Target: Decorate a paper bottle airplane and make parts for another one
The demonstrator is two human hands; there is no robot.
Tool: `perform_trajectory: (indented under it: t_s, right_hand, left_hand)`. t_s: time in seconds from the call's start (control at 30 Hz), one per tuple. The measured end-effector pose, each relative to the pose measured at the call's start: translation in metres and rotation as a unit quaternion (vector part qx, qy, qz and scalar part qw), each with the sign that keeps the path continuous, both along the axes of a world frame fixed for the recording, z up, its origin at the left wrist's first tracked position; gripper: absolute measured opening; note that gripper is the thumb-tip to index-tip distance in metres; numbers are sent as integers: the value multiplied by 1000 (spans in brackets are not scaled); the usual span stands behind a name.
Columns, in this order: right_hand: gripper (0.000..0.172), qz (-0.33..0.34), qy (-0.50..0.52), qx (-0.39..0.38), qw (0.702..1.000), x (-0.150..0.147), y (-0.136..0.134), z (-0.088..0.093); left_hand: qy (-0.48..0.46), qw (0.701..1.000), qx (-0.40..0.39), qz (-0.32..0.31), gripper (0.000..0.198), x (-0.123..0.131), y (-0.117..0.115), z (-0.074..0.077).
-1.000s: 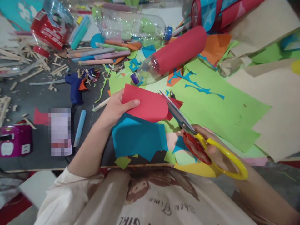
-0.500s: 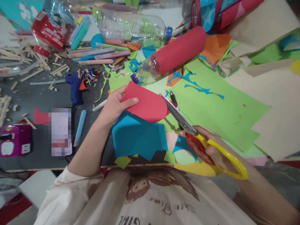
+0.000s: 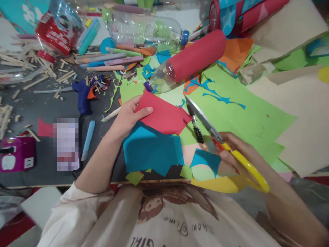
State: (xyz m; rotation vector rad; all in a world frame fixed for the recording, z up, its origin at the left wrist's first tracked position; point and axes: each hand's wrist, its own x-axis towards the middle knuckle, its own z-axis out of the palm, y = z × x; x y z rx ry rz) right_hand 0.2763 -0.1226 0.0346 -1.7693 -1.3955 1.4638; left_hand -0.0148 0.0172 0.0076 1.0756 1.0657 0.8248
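Note:
My left hand (image 3: 131,115) is closed on the left end of a red paper piece (image 3: 161,115), thumb on top. A pointed red bit shows at the paper's right edge. My right hand (image 3: 231,151) grips the scissors (image 3: 208,125) by their yellow and red handles. The blades look closed and point up and left, just right of the red paper and apart from it. Under the blades a black pen (image 3: 197,132) lies on the table. Blue paper (image 3: 154,147) lies below the red piece, near the table edge.
A red-wrapped bottle (image 3: 197,55) and a clear bottle (image 3: 149,29) lie behind. Green paper (image 3: 231,113) spreads to the right. On the left are a blue glue gun (image 3: 82,96), a phone (image 3: 67,144), a marker (image 3: 88,140) and a purple box (image 3: 17,154).
The scissors have moved right, away from the red paper, and their blades have come together. The red paper has shifted slightly right in my left hand, its pointed bit now more visible.

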Motion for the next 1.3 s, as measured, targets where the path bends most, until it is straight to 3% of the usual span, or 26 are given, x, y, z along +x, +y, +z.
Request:
perform_trajectory:
  t_s: [0.07, 0.17, 0.27, 0.43, 0.6, 0.63, 0.7, 0.77, 0.93, 1.07, 1.2, 1.23, 1.3]
  right_hand:
    - [41, -13, -139, 57, 989, 8, 6, 0]
    - [38, -7, -320, 163, 933, 23, 17, -5]
    - [37, 20, -380, 247, 891, 41, 29, -13]
    - [37, 33, -440, 220, 870, 69, 46, -21]
    - [33, 4, -534, 286, 795, 57, 58, -10]
    - [34, -9, -513, 300, 804, 46, 59, -8]
    - [36, 22, -389, 270, 880, 20, 60, -5]
    - [40, 72, -313, 209, 924, -8, 60, -7]
    - [50, 144, -321, 225, 908, -48, 66, -24]
    - [56, 138, -340, 237, 900, -35, 75, -23]
    - [43, 92, -452, 306, 833, -11, 87, -6]
    - [38, 71, -451, 321, 830, -10, 89, -2]
    - [26, 41, -369, 338, 865, -15, 91, 1]
  left_hand:
    - [5, 1000, 2, -13, 27, 2, -2, 0]
    - [14, 999, 0, -38, 21, 6, -4, 2]
    - [41, 996, 5, -74, 22, 8, -7, 5]
    - [60, 991, 43, -115, 23, 9, -11, 4]
    - [40, 993, 23, -108, 26, 13, -14, -4]
    - [35, 994, 16, -101, 26, 14, -14, -5]
    - [23, 996, 8, -80, 24, 16, -15, -6]
    - [4, 998, 6, -62, 29, 17, -14, -6]
    - [-35, 998, 9, -57, 41, 17, -15, -5]
    - [-34, 998, 22, -56, 40, 17, -15, -6]
    - [-25, 998, 28, -53, 38, 17, -15, -7]
    - [-25, 998, 30, -52, 37, 17, -15, -7]
    - [-20, 998, 33, -47, 37, 17, -15, -7]
